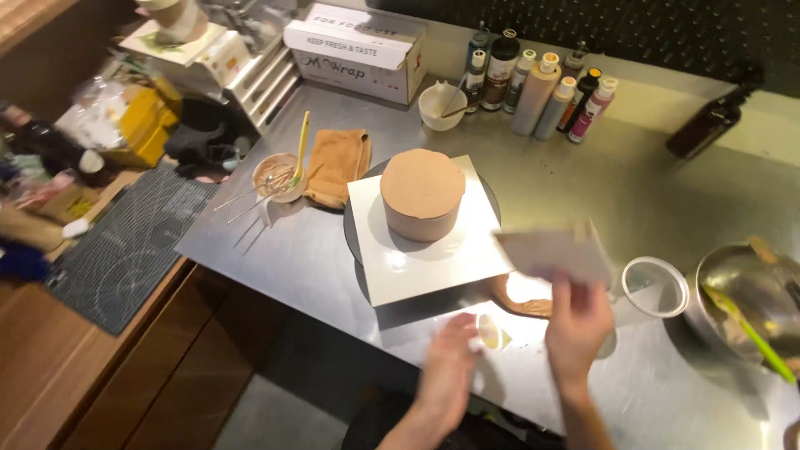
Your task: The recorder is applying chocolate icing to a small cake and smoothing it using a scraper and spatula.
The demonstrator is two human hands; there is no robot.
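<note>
From the head camera, your right hand (577,323) is raised over the steel counter (633,183), fingers pinched on the lower edge of a flat pale scraper card (554,252). Gripped low like that, the broad upper part stands free, tilted toward the cake side. Your left hand (450,367) sits below and to the left of the right, blurred by motion; it looks loosely spread with nothing in it, though I cannot tell for certain.

Up and to the left of the card stands the round, tan-frosted cake (422,204), centred on a white square board (421,267) that rests on a dark turntable (354,242) — a setup that lets the cake spin under a held edge. Directly beneath your right hand there is a brown smear of frosting (521,302) on the counter.

To the right of that hand lie an upturned clear round lid (656,286) and, further right, a steel mixing bowl (737,292) with a green-handled spatula (750,333) leaning in it — near for reloading, I judge.

Beyond the cake, well away from both hands, are a folded tan cloth (337,165), a small glass bowl of tools (277,177), a white cup (442,106), a row of squeeze bottles (542,96) and a box of wrap (357,50).
</note>
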